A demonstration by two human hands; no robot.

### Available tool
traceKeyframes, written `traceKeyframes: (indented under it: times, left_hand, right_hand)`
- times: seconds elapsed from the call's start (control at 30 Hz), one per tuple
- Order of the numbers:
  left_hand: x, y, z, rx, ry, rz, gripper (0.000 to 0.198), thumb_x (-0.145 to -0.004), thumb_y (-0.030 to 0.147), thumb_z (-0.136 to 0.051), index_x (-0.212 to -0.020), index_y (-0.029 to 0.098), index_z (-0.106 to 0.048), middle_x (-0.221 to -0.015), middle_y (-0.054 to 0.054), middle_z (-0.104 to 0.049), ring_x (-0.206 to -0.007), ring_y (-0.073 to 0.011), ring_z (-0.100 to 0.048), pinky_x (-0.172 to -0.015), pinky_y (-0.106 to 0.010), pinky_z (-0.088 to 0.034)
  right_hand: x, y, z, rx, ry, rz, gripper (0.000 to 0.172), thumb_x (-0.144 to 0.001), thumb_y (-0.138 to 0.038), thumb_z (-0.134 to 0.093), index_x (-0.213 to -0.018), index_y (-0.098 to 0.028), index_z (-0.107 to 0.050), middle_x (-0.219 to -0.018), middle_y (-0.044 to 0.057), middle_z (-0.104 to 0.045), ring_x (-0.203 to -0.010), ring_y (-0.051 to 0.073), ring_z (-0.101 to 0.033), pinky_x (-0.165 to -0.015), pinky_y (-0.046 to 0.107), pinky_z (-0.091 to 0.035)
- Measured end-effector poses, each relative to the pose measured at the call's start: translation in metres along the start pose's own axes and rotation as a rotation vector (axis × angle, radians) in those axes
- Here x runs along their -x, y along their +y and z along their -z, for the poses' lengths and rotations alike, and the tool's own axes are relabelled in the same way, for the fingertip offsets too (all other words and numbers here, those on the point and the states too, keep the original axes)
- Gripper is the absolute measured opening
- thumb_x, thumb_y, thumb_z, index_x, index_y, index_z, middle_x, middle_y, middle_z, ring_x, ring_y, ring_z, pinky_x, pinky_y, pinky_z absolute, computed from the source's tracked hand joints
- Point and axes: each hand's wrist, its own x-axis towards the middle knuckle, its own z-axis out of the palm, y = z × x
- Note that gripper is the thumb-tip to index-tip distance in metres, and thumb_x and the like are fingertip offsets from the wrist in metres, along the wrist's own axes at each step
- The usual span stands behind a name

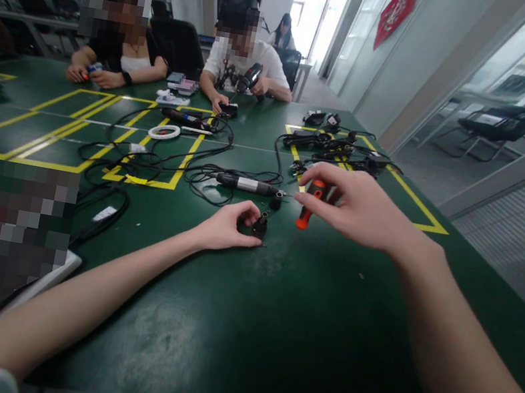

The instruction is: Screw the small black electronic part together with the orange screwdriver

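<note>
My left hand (pixel 232 225) rests low over the table, fingers and thumb curled around a small black part (pixel 259 228) with a short upright cylinder on top. Forward of that part stands another small black piece (pixel 275 200). My right hand (pixel 347 205) hovers farther right, palm down. An orange and black screwdriver (pixel 305 218) shows below its thumb, its handle seemingly tucked against the curled fingers; its shaft is hidden. The right thumb and index tips are slightly apart, close to the bit of a black and grey electric screwdriver (pixel 249 185) lying on the table.
Black cables (pixel 148 153) sprawl at the left centre, with a white ring (pixel 164 132) among them. Several black tools (pixel 323 143) lie in a yellow-taped area at right. Two people sit across the green table (pixel 200 321); one holds a drill (pixel 249 78). A blurred-out object lies at left.
</note>
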Motion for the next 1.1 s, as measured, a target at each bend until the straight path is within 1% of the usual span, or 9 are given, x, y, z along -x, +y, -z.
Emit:
traceKeyframes:
  times: [0.07, 0.13, 0.23, 0.33, 0.5, 0.63, 0.8, 0.93, 1.1]
  left_hand:
    - [0.000, 0.000, 0.002, 0.031, -0.037, -0.016, 0.046, -0.070, 0.023, -0.075, -0.115, 0.016, -0.066, -0.109, -0.006, -0.071, -0.100, -0.0189, -0.063, -0.091, -0.033, -0.050]
    - [0.000, 0.000, 0.003, 0.057, -0.074, -0.012, 0.047, -0.069, 0.018, -0.069, -0.116, 0.015, -0.068, -0.115, -0.007, -0.073, -0.105, -0.0201, -0.064, -0.095, -0.033, -0.050]
    - [-0.001, -0.001, 0.003, 0.054, -0.080, 0.014, 0.039, -0.071, 0.020, -0.068, -0.110, 0.015, -0.072, -0.107, -0.006, -0.075, -0.098, -0.0189, -0.065, -0.091, -0.031, -0.050]
    - [-0.001, -0.003, 0.002, 0.035, -0.041, 0.027, 0.039, -0.070, 0.022, -0.071, -0.108, 0.015, -0.070, -0.100, -0.004, -0.072, -0.091, -0.0166, -0.063, -0.083, -0.028, -0.048]
    - [0.001, -0.001, 0.002, 0.019, 0.007, 0.053, 0.040, -0.071, 0.033, -0.080, -0.104, 0.016, -0.066, -0.092, 0.000, -0.066, -0.083, -0.0140, -0.057, -0.075, -0.026, -0.044]
    - [0.002, 0.001, 0.003, 0.011, 0.003, 0.056, 0.039, -0.072, 0.035, -0.081, -0.104, 0.018, -0.065, -0.092, 0.000, -0.065, -0.082, -0.0138, -0.056, -0.075, -0.027, -0.044]
    - [0.003, 0.003, 0.004, 0.026, -0.039, 0.029, 0.037, -0.072, 0.026, -0.074, -0.107, 0.017, -0.065, -0.096, -0.001, -0.067, -0.086, -0.0148, -0.059, -0.079, -0.028, -0.046]
    - [0.004, 0.004, 0.005, 0.042, -0.056, 0.056, 0.033, -0.072, 0.026, -0.075, -0.101, 0.016, -0.064, -0.096, -0.001, -0.067, -0.089, -0.0158, -0.060, -0.084, -0.030, -0.048]
    - [0.004, 0.004, 0.003, 0.068, -0.074, 0.044, 0.032, -0.072, 0.027, -0.077, -0.099, 0.017, -0.064, -0.095, -0.001, -0.067, -0.089, -0.0159, -0.060, -0.086, -0.030, -0.049]
  right_hand:
    - [-0.001, 0.002, -0.001, 0.018, -0.064, 0.035, 0.024, -0.092, -0.042, -0.061, -0.098, -0.020, -0.070, -0.082, 0.006, -0.072, -0.071, 0.021, -0.064, -0.067, 0.032, -0.043]
    - [0.000, 0.002, 0.001, 0.007, -0.085, 0.059, 0.022, -0.092, -0.040, -0.061, -0.096, -0.020, -0.070, -0.084, 0.006, -0.073, -0.073, 0.021, -0.065, -0.068, 0.032, -0.043]
    - [0.004, -0.003, 0.008, -0.003, -0.053, 0.076, 0.022, -0.092, -0.039, -0.062, -0.098, -0.020, -0.070, -0.087, 0.006, -0.074, -0.076, 0.022, -0.066, -0.069, 0.032, -0.044]
    - [0.008, -0.008, 0.013, 0.037, -0.032, 0.078, 0.020, -0.092, -0.037, -0.064, -0.102, -0.020, -0.071, -0.092, 0.008, -0.076, -0.078, 0.023, -0.068, -0.070, 0.032, -0.044]
    - [0.010, -0.019, 0.013, 0.067, -0.093, 0.104, 0.015, -0.088, -0.026, -0.069, -0.102, -0.021, -0.072, -0.095, 0.007, -0.077, -0.083, 0.025, -0.070, -0.072, 0.032, -0.045]
    - [0.011, -0.025, 0.011, 0.031, -0.134, 0.152, 0.013, -0.088, -0.024, -0.074, -0.100, -0.021, -0.071, -0.095, 0.005, -0.077, -0.086, 0.024, -0.071, -0.074, 0.031, -0.045]
    - [0.011, -0.023, 0.005, -0.026, -0.144, 0.156, 0.015, -0.092, -0.027, -0.072, -0.105, -0.020, -0.071, -0.099, 0.006, -0.077, -0.088, 0.022, -0.071, -0.075, 0.030, -0.046]
    - [0.009, -0.019, -0.001, -0.021, -0.096, 0.150, 0.022, -0.094, -0.025, -0.069, -0.115, -0.017, -0.068, -0.098, 0.006, -0.077, -0.084, 0.022, -0.071, -0.073, 0.030, -0.047]
    - [0.010, -0.023, 0.000, -0.031, 0.066, 0.233, 0.014, -0.098, -0.022, -0.063, -0.109, -0.015, -0.068, -0.098, 0.008, -0.078, -0.081, 0.021, -0.072, -0.072, 0.030, -0.049]
